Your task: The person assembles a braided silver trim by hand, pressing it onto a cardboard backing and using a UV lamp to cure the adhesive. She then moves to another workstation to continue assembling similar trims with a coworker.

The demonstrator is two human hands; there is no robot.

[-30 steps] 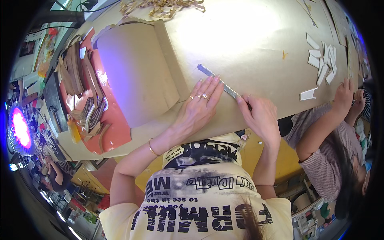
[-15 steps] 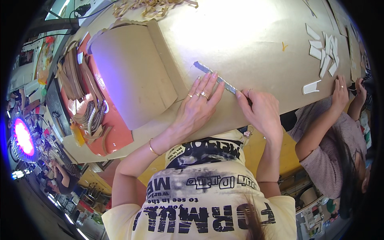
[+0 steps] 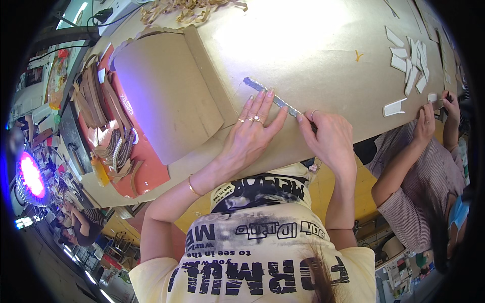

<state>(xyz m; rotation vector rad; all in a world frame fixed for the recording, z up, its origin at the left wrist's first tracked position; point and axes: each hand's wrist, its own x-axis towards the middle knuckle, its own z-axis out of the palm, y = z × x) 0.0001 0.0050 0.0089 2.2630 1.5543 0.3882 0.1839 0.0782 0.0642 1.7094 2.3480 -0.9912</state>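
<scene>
A narrow grey-blue strip with a pale braided edge [image 3: 252, 84] lies slantwise on the paper-covered table [image 3: 303, 60]. My left hand [image 3: 252, 123] rests on it, fingers stretched out and pressing it from above. At the strip's near right end, my right hand [image 3: 329, 136] is closed, with thumb and forefinger pinching that end. Something dark shows under the curled right fingers, too little of it to name. To the left of my left hand stands a large brown curved panel [image 3: 166, 91] with a folded side edge.
Brown straps and braided cords [image 3: 98, 101] lie on a red sheet [image 3: 151, 174] at the left. Tan scraps [image 3: 177, 11] sit at the far edge. On the right are several white pieces [image 3: 411, 63] and a co-worker's hands [image 3: 425, 123]. A yellow bit [image 3: 358, 55] lies between.
My hands and the strip have hardly moved; my right fingers have shifted slightly, showing more of the dark thing. The co-worker's hands have moved, and a small white piece now shows beside them.
</scene>
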